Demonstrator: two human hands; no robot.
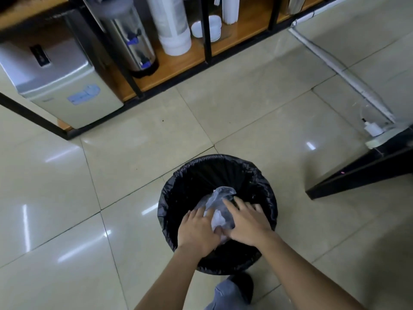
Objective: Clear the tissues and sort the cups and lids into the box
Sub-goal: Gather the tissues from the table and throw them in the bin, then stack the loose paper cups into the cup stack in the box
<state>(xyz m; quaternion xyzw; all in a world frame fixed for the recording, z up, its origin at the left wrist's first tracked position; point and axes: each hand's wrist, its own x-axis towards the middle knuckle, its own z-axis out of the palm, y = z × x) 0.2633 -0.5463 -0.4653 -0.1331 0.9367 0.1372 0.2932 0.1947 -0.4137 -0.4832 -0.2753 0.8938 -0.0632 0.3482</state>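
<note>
Left hand (197, 229) gripping tissues (218, 218) | right hand (248, 224) spread flat atop them | over bin (178, 193)

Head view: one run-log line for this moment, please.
step: tissue disposal | left hand: on plastic bag | right hand: on bag, fingers spread | white tissues: between hands | location: over black-lined bin

No text, brand, number or sign can be read anywhere in this view. A pale blue sticker (83, 95) sits on the front of a silver appliance (60, 86) at the left, but its print is too blurred to make out. A dark panel (40, 55) on the appliance's top is equally illegible.
</note>
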